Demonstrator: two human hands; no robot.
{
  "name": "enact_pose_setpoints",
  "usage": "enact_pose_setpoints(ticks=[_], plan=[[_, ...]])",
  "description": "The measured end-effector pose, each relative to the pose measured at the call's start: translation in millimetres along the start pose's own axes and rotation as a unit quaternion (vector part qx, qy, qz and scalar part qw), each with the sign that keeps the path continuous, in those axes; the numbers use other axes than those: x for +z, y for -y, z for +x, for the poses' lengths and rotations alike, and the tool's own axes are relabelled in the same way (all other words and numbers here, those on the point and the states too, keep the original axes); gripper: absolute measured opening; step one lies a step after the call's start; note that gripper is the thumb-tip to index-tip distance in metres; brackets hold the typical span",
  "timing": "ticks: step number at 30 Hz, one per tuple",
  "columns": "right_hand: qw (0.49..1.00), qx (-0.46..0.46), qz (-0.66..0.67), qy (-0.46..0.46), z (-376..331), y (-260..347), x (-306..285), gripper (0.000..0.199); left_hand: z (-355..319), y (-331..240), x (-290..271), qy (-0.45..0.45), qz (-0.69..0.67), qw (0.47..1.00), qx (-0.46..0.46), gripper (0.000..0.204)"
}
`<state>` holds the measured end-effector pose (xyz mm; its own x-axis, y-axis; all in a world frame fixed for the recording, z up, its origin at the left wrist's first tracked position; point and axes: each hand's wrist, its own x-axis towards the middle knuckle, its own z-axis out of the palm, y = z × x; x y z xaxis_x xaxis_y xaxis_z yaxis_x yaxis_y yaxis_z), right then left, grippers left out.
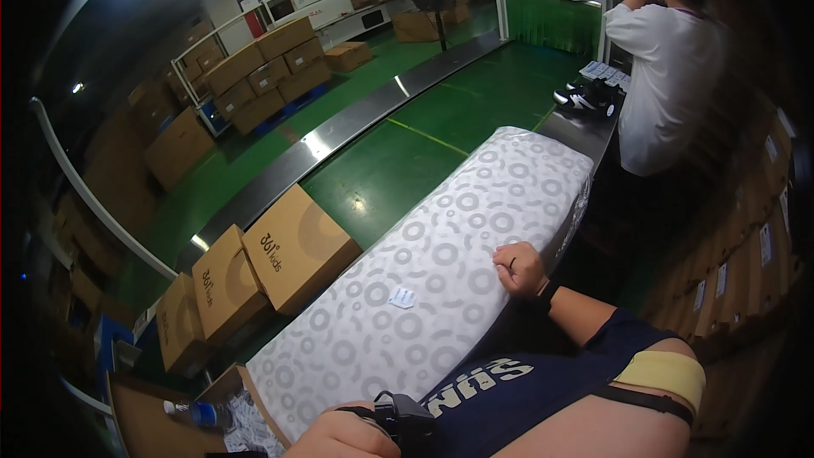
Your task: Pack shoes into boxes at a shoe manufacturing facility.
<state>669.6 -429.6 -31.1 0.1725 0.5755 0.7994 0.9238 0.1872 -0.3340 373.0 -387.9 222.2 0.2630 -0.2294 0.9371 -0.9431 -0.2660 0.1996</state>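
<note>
My right hand (519,270) is curled into a loose fist at the near right edge of a long surface covered in white paper with grey rings (441,229). A black band circles its wrist, and nothing shows in the fingers. At the lower edge is my left hand (352,437), beside a black watch; its fingers are hidden. A small white label (402,298) lies on the patterned paper between the hands. Left of my left hand, an open carton (222,383) holds many small white slips (248,424) and a bottle with a blue label (202,413).
Three brown shoeboxes (298,248) stand in a row along the green conveyor belt (373,178). Black-and-white sneakers (585,99) sit at the far right end. Beyond them stands a person in a white shirt (670,76). Cartons (263,76) are stacked across the belt and along the right.
</note>
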Motion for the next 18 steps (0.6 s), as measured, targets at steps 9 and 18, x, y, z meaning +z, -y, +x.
enact_pose_setpoints(ticks=[9,18], plan=[[1.0,-0.014,0.0,-0.004,-1.3,-4.6,2.2,0.006,-10.4,14.1,8.1,0.017,-0.056,0.998,-0.032,0.014],[1.0,-0.013,-0.001,0.01,-2.4,-7.4,3.5,0.005,-12.3,15.5,9.9,0.003,-0.075,0.996,-0.05,0.028]])
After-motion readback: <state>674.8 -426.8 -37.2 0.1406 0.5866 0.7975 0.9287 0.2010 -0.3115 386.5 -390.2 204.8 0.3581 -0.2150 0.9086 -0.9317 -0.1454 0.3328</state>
